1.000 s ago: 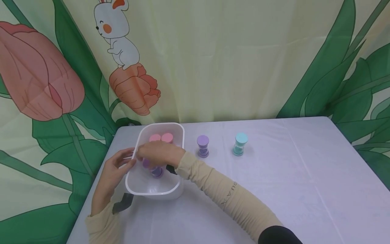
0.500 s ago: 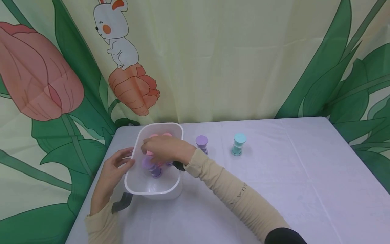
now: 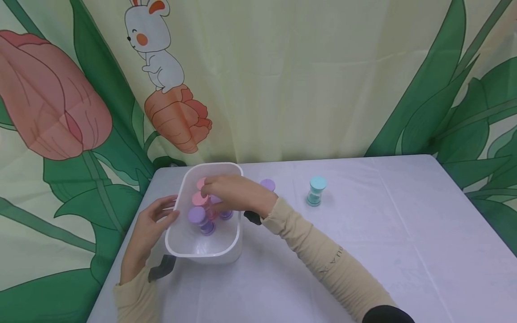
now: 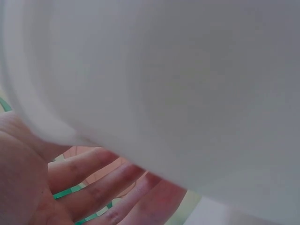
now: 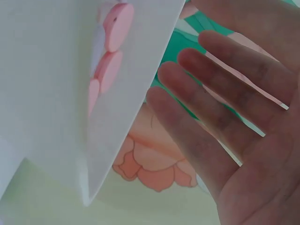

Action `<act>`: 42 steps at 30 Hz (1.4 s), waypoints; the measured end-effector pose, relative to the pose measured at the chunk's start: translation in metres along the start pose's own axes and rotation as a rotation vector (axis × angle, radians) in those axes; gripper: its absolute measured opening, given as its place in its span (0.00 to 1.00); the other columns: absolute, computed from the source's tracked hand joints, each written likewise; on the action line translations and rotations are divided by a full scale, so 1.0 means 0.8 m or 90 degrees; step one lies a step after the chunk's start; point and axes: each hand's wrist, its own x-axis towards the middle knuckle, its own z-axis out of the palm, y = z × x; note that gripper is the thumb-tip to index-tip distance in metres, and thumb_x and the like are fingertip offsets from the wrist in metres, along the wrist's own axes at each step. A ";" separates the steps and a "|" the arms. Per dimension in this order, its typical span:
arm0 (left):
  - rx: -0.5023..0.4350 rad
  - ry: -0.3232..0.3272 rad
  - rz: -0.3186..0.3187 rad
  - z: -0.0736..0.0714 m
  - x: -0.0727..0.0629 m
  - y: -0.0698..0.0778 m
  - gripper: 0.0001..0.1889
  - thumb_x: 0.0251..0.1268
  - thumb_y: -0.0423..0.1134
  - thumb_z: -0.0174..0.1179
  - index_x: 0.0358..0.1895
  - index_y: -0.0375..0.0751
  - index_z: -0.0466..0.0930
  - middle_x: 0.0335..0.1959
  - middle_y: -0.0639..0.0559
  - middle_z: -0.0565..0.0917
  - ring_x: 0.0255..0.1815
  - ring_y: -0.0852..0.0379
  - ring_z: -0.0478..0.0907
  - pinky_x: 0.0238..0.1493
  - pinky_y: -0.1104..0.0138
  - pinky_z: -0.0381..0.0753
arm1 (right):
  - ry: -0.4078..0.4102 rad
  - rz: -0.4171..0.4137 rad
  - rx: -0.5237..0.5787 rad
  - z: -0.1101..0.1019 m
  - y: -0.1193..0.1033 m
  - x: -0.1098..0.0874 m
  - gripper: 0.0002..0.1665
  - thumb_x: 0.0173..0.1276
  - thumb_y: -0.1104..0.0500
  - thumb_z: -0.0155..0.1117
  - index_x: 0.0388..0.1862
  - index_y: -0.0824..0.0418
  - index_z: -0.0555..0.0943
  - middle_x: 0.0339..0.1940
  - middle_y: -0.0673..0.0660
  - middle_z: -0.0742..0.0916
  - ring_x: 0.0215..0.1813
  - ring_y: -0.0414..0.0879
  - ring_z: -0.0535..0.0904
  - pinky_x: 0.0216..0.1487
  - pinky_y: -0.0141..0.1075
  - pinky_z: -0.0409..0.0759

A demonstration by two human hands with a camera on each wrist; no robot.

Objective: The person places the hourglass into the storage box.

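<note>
You face a pale-yellow fabric backdrop (image 3: 291,89) printed with a pink tulip (image 3: 52,98) and white rabbit (image 3: 163,68), beyond a white-clothed table (image 3: 363,237).

Outer purple hrglass (image 3: 268,184) — base behind R hand (image 3: 238,194) | rabbit ears (image 3: 157,6) — cut off

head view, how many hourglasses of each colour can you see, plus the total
Pink hourglasses: 2
Purple hourglasses: 3
Teal hourglass: 1
Total visible: 6; the right hand covers part of the group, so more could be hidden.
</note>
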 end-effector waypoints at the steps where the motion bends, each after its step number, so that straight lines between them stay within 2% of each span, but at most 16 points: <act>1: 0.000 0.000 -0.002 0.000 0.000 0.000 0.31 0.71 0.51 0.59 0.72 0.43 0.66 0.69 0.41 0.73 0.64 0.41 0.73 0.62 0.43 0.75 | 0.006 -0.003 -0.004 0.000 0.001 -0.002 0.20 0.65 0.50 0.72 0.53 0.56 0.84 0.51 0.50 0.86 0.54 0.40 0.79 0.59 0.29 0.76; 6: -0.005 0.002 -0.005 0.000 -0.002 0.000 0.32 0.70 0.52 0.60 0.73 0.43 0.66 0.69 0.41 0.72 0.65 0.41 0.73 0.63 0.43 0.74 | 0.027 -0.003 -0.008 -0.003 0.008 -0.013 0.17 0.66 0.53 0.71 0.53 0.54 0.84 0.49 0.47 0.85 0.55 0.40 0.78 0.59 0.30 0.76; 11: -0.005 0.007 -0.002 0.000 -0.002 -0.001 0.32 0.70 0.51 0.60 0.72 0.43 0.66 0.69 0.42 0.73 0.63 0.43 0.74 0.62 0.45 0.75 | 0.036 0.005 0.000 -0.005 0.017 -0.023 0.19 0.66 0.55 0.70 0.56 0.51 0.83 0.53 0.46 0.84 0.59 0.40 0.75 0.59 0.31 0.77; 17: 0.010 0.011 0.000 0.000 -0.002 -0.002 0.30 0.71 0.50 0.59 0.72 0.44 0.67 0.67 0.43 0.75 0.60 0.49 0.75 0.59 0.49 0.78 | 0.067 -0.002 0.001 -0.006 0.027 -0.034 0.17 0.66 0.59 0.70 0.53 0.59 0.83 0.53 0.53 0.83 0.57 0.43 0.77 0.58 0.32 0.79; 27: -0.001 0.006 0.005 0.000 0.000 -0.001 0.29 0.71 0.50 0.60 0.71 0.44 0.68 0.67 0.43 0.75 0.62 0.45 0.75 0.59 0.48 0.79 | 0.091 0.035 -0.011 -0.004 0.046 -0.051 0.20 0.65 0.57 0.71 0.55 0.60 0.83 0.53 0.53 0.83 0.57 0.45 0.78 0.60 0.35 0.79; 36: -0.007 0.010 0.001 0.000 0.001 -0.002 0.30 0.70 0.51 0.60 0.72 0.44 0.67 0.68 0.43 0.74 0.63 0.43 0.74 0.60 0.45 0.77 | 0.123 0.085 -0.023 0.004 0.063 -0.068 0.18 0.64 0.56 0.72 0.52 0.59 0.83 0.54 0.54 0.83 0.56 0.46 0.79 0.57 0.38 0.81; 42: -0.011 0.010 -0.002 0.001 0.001 -0.004 0.31 0.69 0.52 0.61 0.72 0.45 0.67 0.68 0.43 0.73 0.64 0.42 0.74 0.61 0.43 0.76 | 0.116 0.127 -0.016 0.007 0.072 -0.075 0.19 0.64 0.56 0.73 0.53 0.59 0.83 0.53 0.55 0.83 0.55 0.47 0.79 0.54 0.39 0.82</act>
